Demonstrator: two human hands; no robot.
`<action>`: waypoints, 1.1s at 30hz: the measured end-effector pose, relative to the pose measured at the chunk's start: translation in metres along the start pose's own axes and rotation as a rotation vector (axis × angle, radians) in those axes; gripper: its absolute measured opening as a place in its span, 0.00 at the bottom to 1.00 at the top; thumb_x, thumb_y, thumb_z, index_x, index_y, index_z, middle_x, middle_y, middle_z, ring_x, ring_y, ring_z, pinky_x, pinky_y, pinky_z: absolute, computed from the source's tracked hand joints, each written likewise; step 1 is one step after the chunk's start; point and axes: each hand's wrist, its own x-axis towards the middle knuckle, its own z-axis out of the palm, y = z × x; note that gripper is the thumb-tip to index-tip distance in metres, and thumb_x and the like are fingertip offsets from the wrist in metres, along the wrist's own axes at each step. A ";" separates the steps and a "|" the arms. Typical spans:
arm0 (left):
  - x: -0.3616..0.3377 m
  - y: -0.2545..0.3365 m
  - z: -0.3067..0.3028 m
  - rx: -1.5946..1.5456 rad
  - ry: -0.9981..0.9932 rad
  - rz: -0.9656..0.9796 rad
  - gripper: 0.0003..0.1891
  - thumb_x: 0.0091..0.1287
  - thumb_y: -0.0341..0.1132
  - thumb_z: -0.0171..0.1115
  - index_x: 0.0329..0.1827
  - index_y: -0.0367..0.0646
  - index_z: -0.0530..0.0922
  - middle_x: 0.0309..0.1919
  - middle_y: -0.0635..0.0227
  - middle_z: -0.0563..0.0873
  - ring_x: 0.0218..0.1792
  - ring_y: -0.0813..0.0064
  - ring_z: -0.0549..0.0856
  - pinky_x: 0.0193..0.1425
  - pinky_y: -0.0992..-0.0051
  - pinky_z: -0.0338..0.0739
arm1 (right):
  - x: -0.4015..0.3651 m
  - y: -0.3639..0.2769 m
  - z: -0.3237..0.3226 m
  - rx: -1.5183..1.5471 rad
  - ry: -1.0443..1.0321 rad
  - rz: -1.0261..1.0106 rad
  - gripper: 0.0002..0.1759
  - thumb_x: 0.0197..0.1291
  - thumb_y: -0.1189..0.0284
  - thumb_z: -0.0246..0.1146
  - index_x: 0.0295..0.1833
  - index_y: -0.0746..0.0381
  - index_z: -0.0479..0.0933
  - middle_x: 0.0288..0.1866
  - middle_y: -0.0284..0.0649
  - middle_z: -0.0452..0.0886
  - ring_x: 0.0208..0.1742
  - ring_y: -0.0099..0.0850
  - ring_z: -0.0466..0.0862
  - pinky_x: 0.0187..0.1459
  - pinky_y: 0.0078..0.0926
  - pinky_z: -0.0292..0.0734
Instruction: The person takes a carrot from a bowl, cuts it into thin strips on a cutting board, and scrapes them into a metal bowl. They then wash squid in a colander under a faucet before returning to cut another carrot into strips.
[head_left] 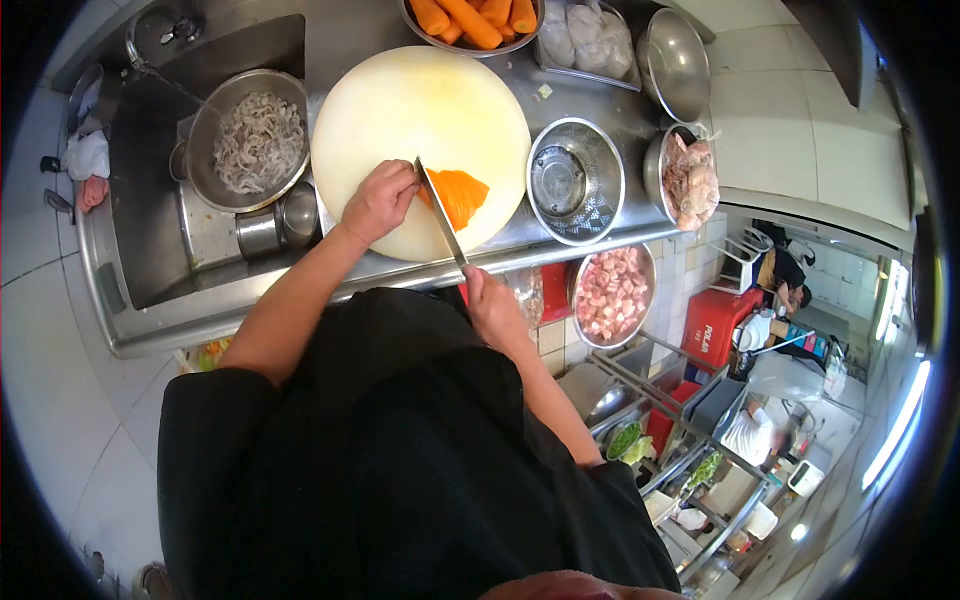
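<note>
A round white cutting board (365, 105) lies on the steel counter. On it, orange carrot slices (462, 198) lie fanned out to the right of a knife (440, 215). My right hand (495, 308) grips the knife's handle at the board's near edge, and the blade points away from me. My left hand (383, 203) is on the board just left of the blade, with curled fingers on a carrot piece that they mostly hide. The blade is close beside the left fingertips.
Left, a sink (140, 240) holds a pot of pale strips (258, 140) under a running tap. A bowl of carrots (470, 20) stands behind the board, a perforated steel bowl (575, 180) to its right. Cubed meat (612, 293) sits lower. Two people are in the background at right.
</note>
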 end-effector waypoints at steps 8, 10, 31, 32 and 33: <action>-0.003 0.000 0.001 -0.006 0.050 -0.040 0.02 0.67 0.24 0.66 0.41 0.36 0.83 0.42 0.56 0.86 0.46 0.53 0.86 0.52 0.61 0.82 | 0.002 -0.004 -0.013 0.074 -0.061 0.073 0.31 0.84 0.50 0.45 0.57 0.67 0.83 0.52 0.69 0.83 0.58 0.68 0.80 0.58 0.59 0.75; -0.004 -0.001 0.001 0.011 0.043 -0.028 0.03 0.67 0.23 0.66 0.41 0.35 0.83 0.43 0.56 0.86 0.47 0.53 0.86 0.52 0.61 0.82 | -0.005 -0.018 -0.026 0.088 -0.084 0.091 0.31 0.84 0.50 0.45 0.56 0.67 0.83 0.52 0.69 0.83 0.59 0.68 0.80 0.58 0.58 0.74; -0.004 -0.006 0.006 0.023 0.071 -0.016 0.03 0.66 0.22 0.66 0.40 0.35 0.82 0.41 0.55 0.87 0.45 0.51 0.86 0.51 0.60 0.83 | -0.008 -0.012 -0.025 0.102 -0.082 0.090 0.33 0.85 0.50 0.44 0.57 0.69 0.81 0.50 0.71 0.82 0.59 0.70 0.79 0.58 0.57 0.73; -0.003 -0.007 0.006 0.033 0.066 -0.006 0.03 0.65 0.22 0.66 0.40 0.35 0.82 0.41 0.55 0.87 0.45 0.51 0.86 0.51 0.60 0.83 | -0.011 -0.014 -0.027 0.110 -0.066 0.081 0.33 0.84 0.50 0.44 0.56 0.69 0.81 0.50 0.71 0.82 0.59 0.70 0.78 0.58 0.58 0.73; -0.004 -0.009 0.006 0.043 0.060 0.004 0.03 0.65 0.21 0.66 0.41 0.35 0.82 0.41 0.55 0.86 0.45 0.51 0.86 0.51 0.60 0.83 | -0.015 -0.016 -0.028 0.119 -0.050 0.073 0.33 0.84 0.50 0.44 0.55 0.69 0.81 0.49 0.71 0.82 0.58 0.70 0.78 0.58 0.58 0.73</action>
